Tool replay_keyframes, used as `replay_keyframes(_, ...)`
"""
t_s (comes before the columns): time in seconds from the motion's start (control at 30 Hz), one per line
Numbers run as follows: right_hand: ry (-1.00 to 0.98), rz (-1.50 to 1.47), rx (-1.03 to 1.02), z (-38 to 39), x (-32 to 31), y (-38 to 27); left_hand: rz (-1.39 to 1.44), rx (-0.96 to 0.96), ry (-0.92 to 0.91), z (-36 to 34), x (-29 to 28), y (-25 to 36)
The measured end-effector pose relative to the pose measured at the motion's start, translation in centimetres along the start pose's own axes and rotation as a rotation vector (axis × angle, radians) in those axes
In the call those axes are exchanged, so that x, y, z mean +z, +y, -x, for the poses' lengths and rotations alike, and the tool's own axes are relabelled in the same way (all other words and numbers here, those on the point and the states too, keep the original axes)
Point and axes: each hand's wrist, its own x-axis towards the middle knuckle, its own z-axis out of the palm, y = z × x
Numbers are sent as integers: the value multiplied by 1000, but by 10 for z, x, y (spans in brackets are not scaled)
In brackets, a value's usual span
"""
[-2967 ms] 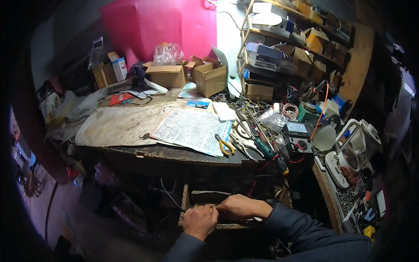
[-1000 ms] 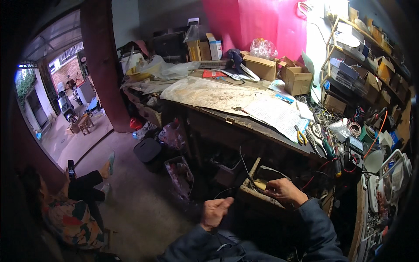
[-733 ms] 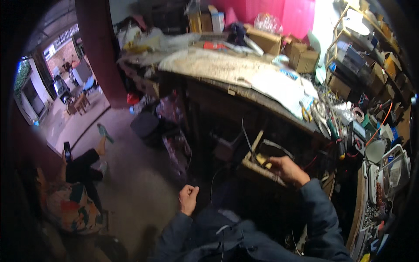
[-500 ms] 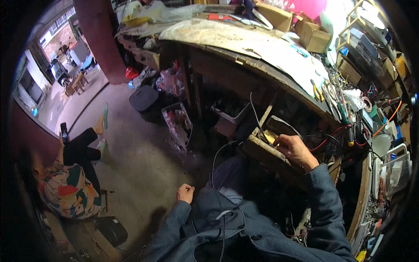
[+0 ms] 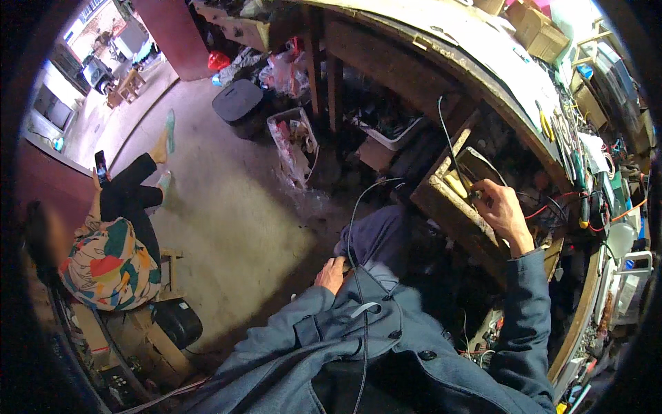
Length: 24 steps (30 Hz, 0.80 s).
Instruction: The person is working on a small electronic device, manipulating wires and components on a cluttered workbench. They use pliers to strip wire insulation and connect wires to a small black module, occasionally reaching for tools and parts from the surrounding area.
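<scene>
An open wooden drawer [image 5: 441, 195] juts out under the workbench, with a yellow piece [image 5: 455, 185] and a dark cable among its contents. Over its front edge my right hand [image 5: 502, 212] reaches in, thumb and fingers pinched together. Something small and dark shows at the fingertips, too little to name. My left hand [image 5: 331, 275] rests by my leg at the hem of my grey coat [image 5: 289, 334], fingers curled in; what they hold, if anything, is hidden. A thin cord [image 5: 353, 234] hangs down the front of my coat.
Above the drawer stands the workbench [image 5: 476, 48], with pliers [image 5: 545, 124] and other tools along its right side. A lidded black bin [image 5: 238, 100] and a box of scraps [image 5: 293, 148] stand on the floor. At left a seated person [image 5: 114, 259] holds a phone [image 5: 101, 165].
My left hand has moved right, in against my leg. The right hand stays at the drawer, its fingers shifted a little. The whole view has tilted, moving the bench up and right.
</scene>
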Motion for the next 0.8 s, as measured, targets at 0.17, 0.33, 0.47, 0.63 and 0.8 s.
replay_keyframes(0.17,130,-168,-84,-4,4,-7,-142,81,-18,-17,14,-8)
replay_keyframes(0.33,250,-206,-49,-13,-2,-29,-174,-16,-219,-44,14,3)
replay_keyframes(0.47,391,-104,-306,-38,2,-60,-28,-185,-241,-52,19,-4)
replay_keyframes(0.63,276,-87,-558,-82,17,-102,-90,-107,-300,-58,-2,14)
replay_keyframes(0.8,-95,-105,-532,-124,41,-95,-249,-78,-260,-59,12,2)
